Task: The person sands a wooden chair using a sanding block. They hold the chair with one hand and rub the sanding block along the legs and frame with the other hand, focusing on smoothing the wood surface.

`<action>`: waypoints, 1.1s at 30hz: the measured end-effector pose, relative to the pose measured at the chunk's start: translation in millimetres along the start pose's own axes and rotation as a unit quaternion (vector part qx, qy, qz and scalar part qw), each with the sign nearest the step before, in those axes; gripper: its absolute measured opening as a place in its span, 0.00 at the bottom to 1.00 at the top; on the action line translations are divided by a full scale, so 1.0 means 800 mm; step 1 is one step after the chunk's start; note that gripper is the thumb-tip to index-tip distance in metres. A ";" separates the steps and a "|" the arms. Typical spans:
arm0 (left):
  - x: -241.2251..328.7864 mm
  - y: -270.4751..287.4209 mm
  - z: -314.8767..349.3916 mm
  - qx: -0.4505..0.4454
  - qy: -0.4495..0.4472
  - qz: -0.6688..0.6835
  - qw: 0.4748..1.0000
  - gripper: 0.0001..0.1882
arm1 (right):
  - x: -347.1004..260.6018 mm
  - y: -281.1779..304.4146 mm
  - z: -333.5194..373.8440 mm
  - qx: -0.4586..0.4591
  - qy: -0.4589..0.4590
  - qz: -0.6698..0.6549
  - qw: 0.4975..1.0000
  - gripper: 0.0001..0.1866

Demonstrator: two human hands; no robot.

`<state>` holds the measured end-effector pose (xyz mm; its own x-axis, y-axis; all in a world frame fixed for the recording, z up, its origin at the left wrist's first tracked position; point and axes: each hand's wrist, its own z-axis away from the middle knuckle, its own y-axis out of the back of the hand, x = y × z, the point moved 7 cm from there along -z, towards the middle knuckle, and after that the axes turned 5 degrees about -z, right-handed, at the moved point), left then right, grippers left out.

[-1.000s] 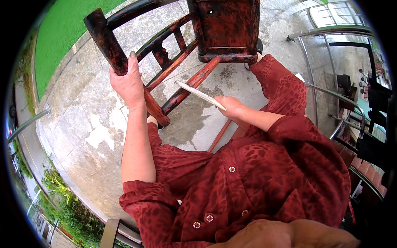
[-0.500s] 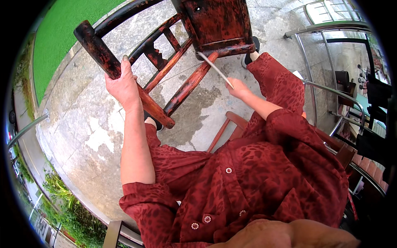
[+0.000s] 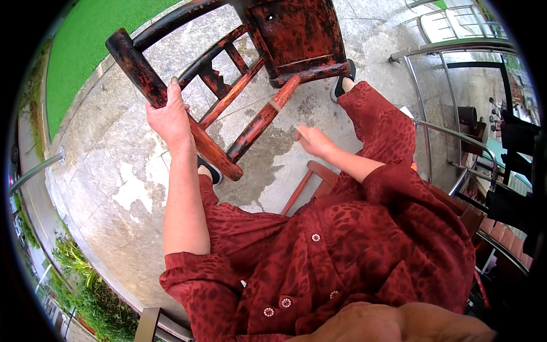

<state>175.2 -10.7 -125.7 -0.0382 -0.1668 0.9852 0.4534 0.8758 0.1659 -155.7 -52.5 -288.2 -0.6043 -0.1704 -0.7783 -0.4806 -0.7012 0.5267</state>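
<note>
An old wooden chair, worn red and black, lies tipped toward me on the concrete. My left hand is closed around one of its thick dark posts. My right hand hovers just right of a red rung and pinches a thin pale strip. The strip is blurred; its far end shows as a pale smear on that rung. Both my sleeves and lap are dark red patterned cloth.
I sit on a small red stool. Black shoes rest on the grey concrete, which has a dark damp patch. Metal railings stand at the right, green turf at the upper left, plants at the lower left.
My right hand swept the strip up along the rung and has come back down. The left hand keeps its grip while the chair post has shifted slightly.
</note>
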 end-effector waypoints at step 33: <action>0.030 -0.014 0.034 -0.074 -0.080 -0.059 0.992 0.13 | 0.064 0.025 -0.021 -0.030 -0.183 0.012 0.983 0.09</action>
<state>144.9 -11.8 -103.0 -0.2342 -0.1809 0.9552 0.5619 0.7766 0.2848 -185.8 -87.4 -323.4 -0.8079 0.0650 -0.5858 -0.4316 -0.7421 0.5129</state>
